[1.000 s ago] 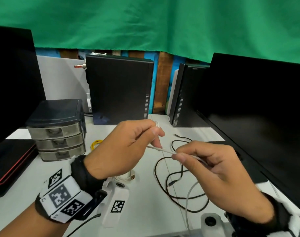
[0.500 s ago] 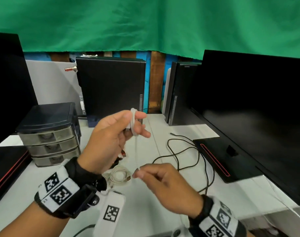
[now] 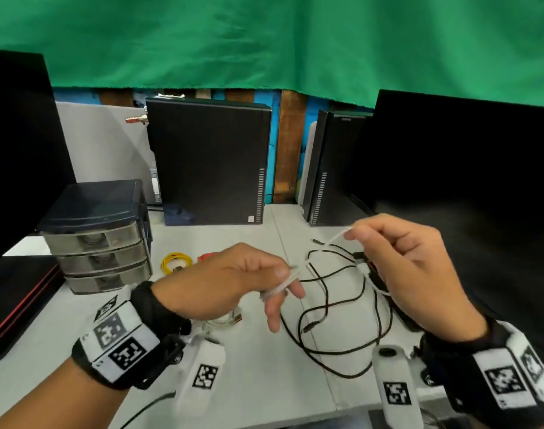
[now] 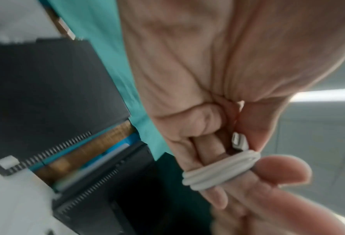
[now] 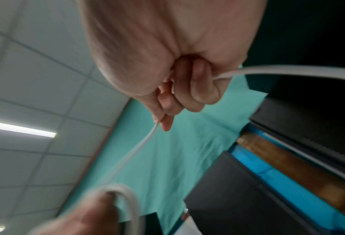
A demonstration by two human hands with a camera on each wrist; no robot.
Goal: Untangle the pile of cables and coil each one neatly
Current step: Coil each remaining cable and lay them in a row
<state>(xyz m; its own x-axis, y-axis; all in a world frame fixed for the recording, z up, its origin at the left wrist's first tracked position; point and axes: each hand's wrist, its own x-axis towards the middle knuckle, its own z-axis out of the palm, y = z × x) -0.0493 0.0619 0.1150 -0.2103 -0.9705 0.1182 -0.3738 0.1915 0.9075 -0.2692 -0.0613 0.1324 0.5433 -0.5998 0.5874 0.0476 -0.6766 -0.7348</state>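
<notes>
White cable (image 3: 334,239): several turns wound around left-hand fingers (image 4: 218,160), remainder taut. Black cable (image 3: 341,308): loose tangled loops on desk (image 3: 264,382).

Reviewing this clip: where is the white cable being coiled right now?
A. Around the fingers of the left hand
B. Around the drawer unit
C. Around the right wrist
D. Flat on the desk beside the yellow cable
A: the left wrist view shows several turns of the white cable looped around fingers of the left hand, while the right hand pinches the free length.
</notes>
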